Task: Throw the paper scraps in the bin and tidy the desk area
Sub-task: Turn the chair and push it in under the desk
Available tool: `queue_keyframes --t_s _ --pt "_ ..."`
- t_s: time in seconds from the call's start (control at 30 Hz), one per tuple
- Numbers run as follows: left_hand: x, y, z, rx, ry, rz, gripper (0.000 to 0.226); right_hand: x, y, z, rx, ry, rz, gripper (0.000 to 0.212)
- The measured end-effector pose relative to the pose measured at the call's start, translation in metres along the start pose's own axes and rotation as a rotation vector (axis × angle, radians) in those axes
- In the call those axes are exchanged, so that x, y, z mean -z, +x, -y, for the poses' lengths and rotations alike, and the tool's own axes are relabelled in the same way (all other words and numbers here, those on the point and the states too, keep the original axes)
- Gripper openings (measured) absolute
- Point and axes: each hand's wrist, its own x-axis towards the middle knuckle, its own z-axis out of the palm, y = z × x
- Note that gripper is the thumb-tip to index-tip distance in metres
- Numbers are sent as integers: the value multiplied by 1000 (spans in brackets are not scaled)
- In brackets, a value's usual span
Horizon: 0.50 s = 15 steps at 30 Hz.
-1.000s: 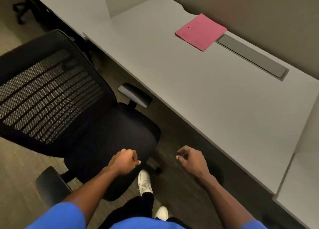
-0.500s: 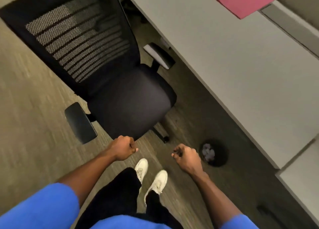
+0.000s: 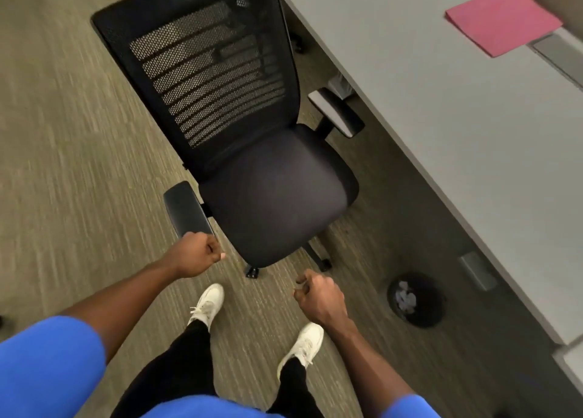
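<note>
Head view: the paper scraps (image 3: 405,297) already lie crumpled and pale inside the bin (image 3: 435,304), a small round black one standing on the carpeted floor under the near edge of the table (image 3: 457,127), towards its right end. So the throwing step looks done, and the tidying step appears to be in hand. The office chair (image 3: 271,190) stands pulled out from the table, turned askew with its mesh back towards the open floor and its seat angled to the table's near edge.

The left hand (image 3: 197,255) is curled into a loose fist, holding nothing I can see, just at the front end of the chair's near armrest (image 3: 186,211); whether it touches the armrest I cannot tell. The right hand (image 3: 318,297) is also loosely curled and looks empty, hanging above the floor between the chair's base and the bin.

The next move, by my judgement, calls for taking hold of the chair, by armrest or back, turning it square and rolling it in under the table without knocking the bin.

A pink folder (image 3: 501,20) lies flat near the far edge of the table; it may need straightening.
</note>
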Motion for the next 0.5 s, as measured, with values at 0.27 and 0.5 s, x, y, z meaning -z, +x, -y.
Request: queue_keyframes --t_s 0.27,0.5 --pt "112 63 91 -98 -12 -151 19 -51 42 92 -92 88 -100 53" --pt "211 126 135 -202 58 -172 26 -95 73 185 -132 133 -186 57"
